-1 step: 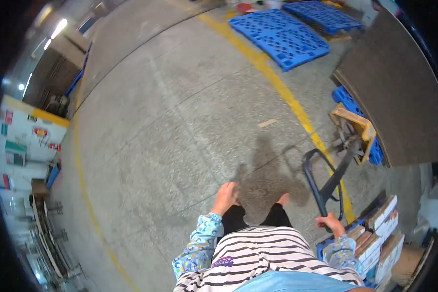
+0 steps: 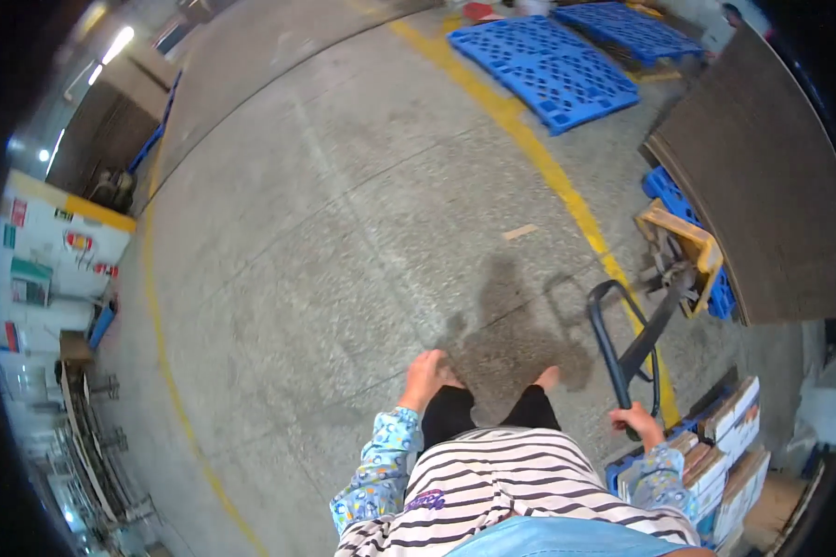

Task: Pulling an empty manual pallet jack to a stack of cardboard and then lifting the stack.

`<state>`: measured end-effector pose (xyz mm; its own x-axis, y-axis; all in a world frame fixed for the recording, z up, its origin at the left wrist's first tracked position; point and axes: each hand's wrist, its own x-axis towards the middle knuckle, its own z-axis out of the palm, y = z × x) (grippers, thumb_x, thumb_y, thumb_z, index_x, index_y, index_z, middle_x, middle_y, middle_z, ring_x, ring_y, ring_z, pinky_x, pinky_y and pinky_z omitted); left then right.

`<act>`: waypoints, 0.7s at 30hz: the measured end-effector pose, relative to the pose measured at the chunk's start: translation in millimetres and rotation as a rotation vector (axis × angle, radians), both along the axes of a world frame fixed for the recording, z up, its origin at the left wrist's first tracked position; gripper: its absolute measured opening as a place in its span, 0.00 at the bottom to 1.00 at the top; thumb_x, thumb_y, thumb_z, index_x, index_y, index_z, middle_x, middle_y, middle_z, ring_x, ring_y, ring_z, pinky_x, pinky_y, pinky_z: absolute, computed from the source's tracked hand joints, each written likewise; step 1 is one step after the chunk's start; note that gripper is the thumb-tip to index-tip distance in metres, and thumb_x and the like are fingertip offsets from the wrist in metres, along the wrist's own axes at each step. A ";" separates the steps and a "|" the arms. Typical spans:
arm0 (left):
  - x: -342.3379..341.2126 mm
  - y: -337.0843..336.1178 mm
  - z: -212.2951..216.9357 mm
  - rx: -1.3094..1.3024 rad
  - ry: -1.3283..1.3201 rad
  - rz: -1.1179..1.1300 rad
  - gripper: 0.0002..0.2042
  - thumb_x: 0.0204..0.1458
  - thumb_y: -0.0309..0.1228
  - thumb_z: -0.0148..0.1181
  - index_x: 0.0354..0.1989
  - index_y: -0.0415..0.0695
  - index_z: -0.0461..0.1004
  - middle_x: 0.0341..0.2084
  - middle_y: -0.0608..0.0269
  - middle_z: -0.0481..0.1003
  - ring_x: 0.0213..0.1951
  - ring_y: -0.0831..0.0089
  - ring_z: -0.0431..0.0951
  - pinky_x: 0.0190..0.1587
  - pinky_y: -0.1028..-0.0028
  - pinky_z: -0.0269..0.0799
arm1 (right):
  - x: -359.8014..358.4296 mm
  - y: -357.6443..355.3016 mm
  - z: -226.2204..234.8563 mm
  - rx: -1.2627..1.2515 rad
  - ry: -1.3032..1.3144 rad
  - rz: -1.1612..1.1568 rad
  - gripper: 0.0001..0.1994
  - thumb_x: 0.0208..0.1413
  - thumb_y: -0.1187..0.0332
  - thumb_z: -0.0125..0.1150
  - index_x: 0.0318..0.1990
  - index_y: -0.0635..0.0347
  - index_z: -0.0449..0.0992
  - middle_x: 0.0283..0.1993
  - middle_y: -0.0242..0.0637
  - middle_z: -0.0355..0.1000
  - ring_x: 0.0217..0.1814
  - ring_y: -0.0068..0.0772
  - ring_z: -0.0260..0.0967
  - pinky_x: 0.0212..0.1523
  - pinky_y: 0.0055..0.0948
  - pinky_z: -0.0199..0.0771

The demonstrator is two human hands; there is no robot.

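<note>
My right hand [image 2: 637, 423] is closed round the lower end of a black loop handle [image 2: 610, 357]. That handle belongs to a pallet jack, whose yellow frame [image 2: 701, 239] stands at the right, by a stack of large brown cardboard sheets [image 2: 757, 176] on a blue pallet [image 2: 675, 197]. On the other side of my body, my left hand [image 2: 422, 379] hangs loosely with its fingers slightly bent, and nothing shows in it. Its fingertips are partly hidden. The floor lies beneath it.
Two blue plastic pallets [image 2: 548, 70] lie at the far right, beyond a yellow floor line [image 2: 567, 190]. Boxes [image 2: 729, 418] are stacked beside my right forearm. A small tan strip [image 2: 519, 232] lies on the concrete ahead. A white wall [image 2: 56, 251] and racks [image 2: 88, 436] line the left.
The view has shifted slightly, so the pallets and pallet jack appear a little farther right. My right hand keeps its grip on the handle, and my left hand still hangs.
</note>
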<state>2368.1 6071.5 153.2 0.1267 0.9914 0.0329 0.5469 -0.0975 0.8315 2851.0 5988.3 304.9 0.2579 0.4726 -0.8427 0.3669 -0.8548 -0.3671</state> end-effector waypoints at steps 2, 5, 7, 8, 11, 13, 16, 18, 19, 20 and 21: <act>-71.8 -37.8 -29.6 -0.172 0.107 0.098 0.15 0.39 0.28 0.60 0.38 0.44 0.68 0.30 0.55 0.70 0.36 0.56 0.71 0.37 0.63 0.68 | -29.4 15.6 3.5 0.031 0.046 -0.080 0.10 0.40 0.65 0.66 0.22 0.62 0.73 0.19 0.35 0.70 0.18 0.27 0.67 0.22 0.26 0.69; -160.6 -97.1 -62.8 -0.394 0.112 0.304 0.13 0.41 0.30 0.61 0.36 0.44 0.70 0.29 0.55 0.72 0.35 0.58 0.73 0.36 0.63 0.69 | -75.4 46.7 3.1 0.051 0.029 0.011 0.11 0.40 0.63 0.64 0.20 0.61 0.72 0.17 0.36 0.68 0.16 0.30 0.65 0.20 0.30 0.67; -193.6 -129.5 -76.7 -0.434 0.075 0.405 0.12 0.41 0.30 0.61 0.35 0.44 0.70 0.29 0.56 0.73 0.34 0.59 0.73 0.36 0.64 0.69 | -98.7 57.8 5.2 0.076 0.017 0.011 0.11 0.41 0.62 0.62 0.19 0.59 0.70 0.16 0.35 0.66 0.16 0.30 0.64 0.19 0.30 0.66; -208.4 -136.2 -79.3 -0.444 0.070 0.437 0.11 0.41 0.30 0.61 0.34 0.43 0.70 0.28 0.55 0.73 0.33 0.60 0.74 0.35 0.64 0.69 | -111.3 65.8 9.5 0.113 0.039 -0.020 0.11 0.42 0.61 0.61 0.18 0.57 0.69 0.15 0.34 0.65 0.15 0.29 0.63 0.19 0.30 0.66; -259.6 -153.7 -104.4 -0.421 -0.077 0.550 0.11 0.41 0.29 0.62 0.34 0.42 0.71 0.28 0.55 0.74 0.31 0.61 0.75 0.35 0.66 0.70 | -155.7 100.3 20.0 0.135 0.040 -0.050 0.12 0.42 0.60 0.61 0.17 0.53 0.66 0.14 0.30 0.62 0.15 0.27 0.61 0.18 0.29 0.65; -290.7 -145.3 -109.3 -0.456 -0.103 0.548 0.11 0.41 0.28 0.62 0.34 0.42 0.71 0.28 0.55 0.74 0.31 0.62 0.75 0.34 0.67 0.70 | -193.2 118.6 35.7 0.141 -0.044 -0.095 0.12 0.41 0.61 0.61 0.17 0.53 0.65 0.14 0.29 0.61 0.14 0.26 0.58 0.17 0.27 0.62; -343.1 -117.1 -114.8 -0.427 -0.215 0.582 0.12 0.41 0.28 0.62 0.35 0.40 0.71 0.29 0.54 0.74 0.30 0.64 0.76 0.34 0.69 0.71 | -246.9 131.0 50.6 0.203 -0.101 -0.214 0.14 0.41 0.63 0.61 0.15 0.52 0.61 0.14 0.28 0.60 0.12 0.25 0.56 0.16 0.28 0.58; -384.5 -90.9 -116.5 -0.406 -0.231 0.559 0.12 0.42 0.28 0.62 0.35 0.39 0.71 0.29 0.55 0.74 0.30 0.65 0.75 0.35 0.69 0.71 | -234.9 130.7 28.5 0.241 -0.129 -0.217 0.13 0.41 0.63 0.60 0.15 0.52 0.62 0.12 0.27 0.58 0.11 0.25 0.54 0.15 0.28 0.57; -411.6 -84.5 -122.9 -0.389 -0.224 0.574 0.12 0.42 0.28 0.62 0.35 0.39 0.71 0.29 0.55 0.74 0.30 0.65 0.75 0.35 0.69 0.71 | -251.7 136.9 25.8 0.230 -0.160 -0.243 0.13 0.40 0.63 0.60 0.15 0.52 0.61 0.12 0.28 0.58 0.11 0.26 0.55 0.15 0.29 0.57; -439.2 -81.8 -127.4 -0.383 -0.207 0.573 0.12 0.42 0.28 0.62 0.35 0.39 0.71 0.28 0.55 0.74 0.29 0.65 0.75 0.35 0.69 0.71 | -269.9 145.3 23.8 0.218 -0.190 -0.269 0.13 0.39 0.64 0.60 0.15 0.52 0.61 0.11 0.29 0.58 0.11 0.28 0.56 0.14 0.31 0.58; -466.5 -78.9 -133.9 -0.380 -0.192 0.566 0.11 0.43 0.28 0.61 0.35 0.39 0.71 0.28 0.55 0.74 0.29 0.65 0.75 0.35 0.69 0.71 | -286.4 154.3 20.0 0.228 -0.177 -0.264 0.13 0.39 0.64 0.60 0.15 0.52 0.61 0.11 0.29 0.58 0.11 0.28 0.56 0.14 0.31 0.58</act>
<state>1901.6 5992.5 19.3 -0.3852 0.8505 -0.3581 0.2685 0.4745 0.8383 2564.6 6142.6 324.9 0.5272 0.5407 -0.6555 0.2198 -0.8319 -0.5095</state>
